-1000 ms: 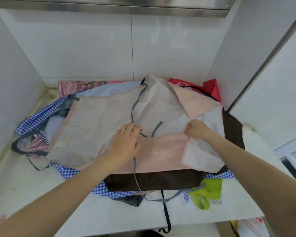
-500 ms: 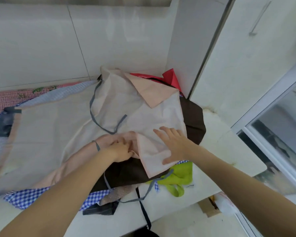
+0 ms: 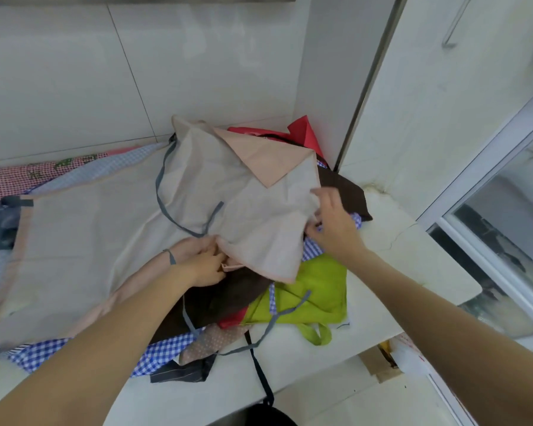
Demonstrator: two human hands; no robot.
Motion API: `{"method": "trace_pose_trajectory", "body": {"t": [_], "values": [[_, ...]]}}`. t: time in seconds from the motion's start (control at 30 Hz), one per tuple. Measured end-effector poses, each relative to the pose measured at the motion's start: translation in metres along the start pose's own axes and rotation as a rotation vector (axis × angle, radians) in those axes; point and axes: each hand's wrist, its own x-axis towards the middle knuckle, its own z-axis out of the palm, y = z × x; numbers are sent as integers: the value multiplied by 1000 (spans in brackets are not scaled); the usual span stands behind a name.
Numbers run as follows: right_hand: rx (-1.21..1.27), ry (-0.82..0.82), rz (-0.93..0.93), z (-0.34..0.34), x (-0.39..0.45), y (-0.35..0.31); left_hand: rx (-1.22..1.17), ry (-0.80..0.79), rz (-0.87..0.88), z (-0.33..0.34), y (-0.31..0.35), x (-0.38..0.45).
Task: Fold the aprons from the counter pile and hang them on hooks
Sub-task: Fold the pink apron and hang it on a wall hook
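Note:
A pale beige-pink apron with grey straps lies spread on top of the pile on the white counter. My left hand grips a bunched fold of its front edge near the middle. My right hand pinches the apron's right edge, lifting that flap off the pile. Under it lie a brown apron, a lime green apron, a blue checked apron and a red apron. No hooks are in view.
White tiled walls close the counter at the back and right. A glass door stands at the right. Dark straps hang over the counter's front edge. A cardboard box sits on the floor below.
My right hand went from lying flat on the right flap to pinching its edge farther back and lifting it. More of the green apron shows. The view has swung right.

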Motion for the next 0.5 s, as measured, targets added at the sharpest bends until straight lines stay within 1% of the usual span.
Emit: {"method": "trace_pose_trajectory", "body": {"t": [0.03, 0.07, 0.17, 0.23, 0.27, 0.33, 0.4, 0.43, 0.5], "values": [[139, 38, 113, -9, 12, -9, -11, -5, 26, -3, -1, 0], [196, 42, 180, -15, 24, -14, -15, -3, 48, -5, -1, -1], [260, -101, 231, -25, 47, -26, -28, -6, 55, -6, -3, -1], [373, -148, 348, -28, 56, -33, -43, 3, 53, -4, -5, -1], [452, -117, 437, -30, 60, -33, -54, 24, 48, -5, -5, -3], [576, 10, 618, -36, 66, -24, -72, 89, 41, -7, -11, -5], [624, 87, 766, -41, 65, -7, -21, 121, 10, -10, -16, -8], [621, 64, 822, -42, 62, 0, 11, 113, -3, -10, -17, -9], [553, -101, 883, -40, 53, 10, 50, 36, -14, -8, -12, -14]]}}
